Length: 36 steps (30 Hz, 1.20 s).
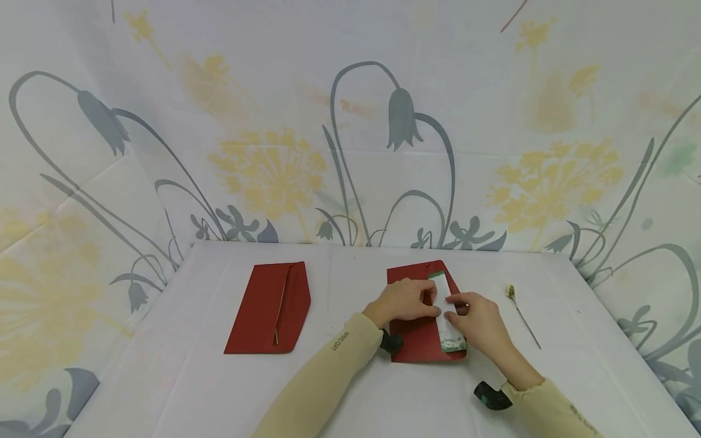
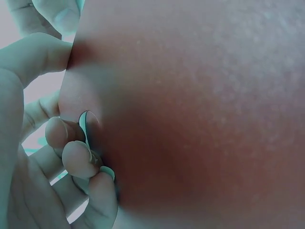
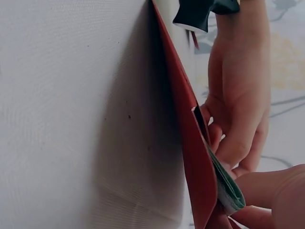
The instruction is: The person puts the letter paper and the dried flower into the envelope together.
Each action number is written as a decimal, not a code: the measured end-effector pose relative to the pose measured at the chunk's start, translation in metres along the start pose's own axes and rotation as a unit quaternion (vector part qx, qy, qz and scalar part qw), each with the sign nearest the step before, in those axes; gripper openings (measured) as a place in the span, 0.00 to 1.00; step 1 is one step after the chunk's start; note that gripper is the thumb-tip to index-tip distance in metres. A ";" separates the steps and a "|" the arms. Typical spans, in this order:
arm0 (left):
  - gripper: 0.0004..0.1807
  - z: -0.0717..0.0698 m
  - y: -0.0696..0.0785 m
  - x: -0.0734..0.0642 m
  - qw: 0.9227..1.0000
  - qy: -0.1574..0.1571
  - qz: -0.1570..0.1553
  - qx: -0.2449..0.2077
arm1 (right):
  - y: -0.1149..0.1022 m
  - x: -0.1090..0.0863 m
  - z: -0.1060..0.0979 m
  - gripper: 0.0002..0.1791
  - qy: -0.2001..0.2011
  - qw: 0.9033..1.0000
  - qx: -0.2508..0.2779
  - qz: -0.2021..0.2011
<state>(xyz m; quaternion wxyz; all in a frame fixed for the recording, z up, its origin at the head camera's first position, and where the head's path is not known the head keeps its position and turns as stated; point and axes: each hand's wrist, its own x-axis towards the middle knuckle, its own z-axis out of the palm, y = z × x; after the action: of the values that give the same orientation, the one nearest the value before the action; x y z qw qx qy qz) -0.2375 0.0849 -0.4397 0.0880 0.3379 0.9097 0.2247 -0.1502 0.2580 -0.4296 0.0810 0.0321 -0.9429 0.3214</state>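
Note:
A red envelope [image 1: 408,337] lies right of the middle, with a long white sachet [image 1: 446,325] with green ends on its flap side. My left hand [image 1: 406,299] grips the sachet's left edge between thumb and curled fingers. At the right edge my right hand [image 1: 482,319] pinches it with thumb and fingertips. The right wrist view shows the envelope [image 3: 178,90] edge-on, the sachet's green end [image 3: 228,186] sticking out by the right thumb. In the left wrist view a blurred red surface [image 2: 157,157] fills most of the picture, and the left fingers [image 2: 78,160] curl at its edge.
A second red envelope [image 1: 252,316] lies to the left with a thin stem [image 1: 281,301] along its flap. Right of the hands lies a dried flower [image 1: 510,292] on a long stem. Behind the white table [image 1: 186,389] hangs a flower-printed cloth [image 1: 350,121].

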 end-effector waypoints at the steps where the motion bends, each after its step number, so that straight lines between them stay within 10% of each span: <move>1: 0.11 0.000 0.000 0.000 1.000 0.000 0.001 -0.003 | 0.001 0.000 0.000 0.16 -0.006 1.000 0.012 0.006; 36: 0.10 -0.002 -0.006 -0.001 1.000 0.004 0.009 -0.027 | 0.015 0.007 0.015 0.18 -0.038 0.987 0.153 0.038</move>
<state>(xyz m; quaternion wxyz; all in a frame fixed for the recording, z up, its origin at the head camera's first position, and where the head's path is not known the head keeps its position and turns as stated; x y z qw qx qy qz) -0.2407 0.0794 -0.4408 0.0910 0.3426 0.9006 0.2515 -0.1609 0.2606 -0.4495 0.0268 0.0209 -0.8856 0.4632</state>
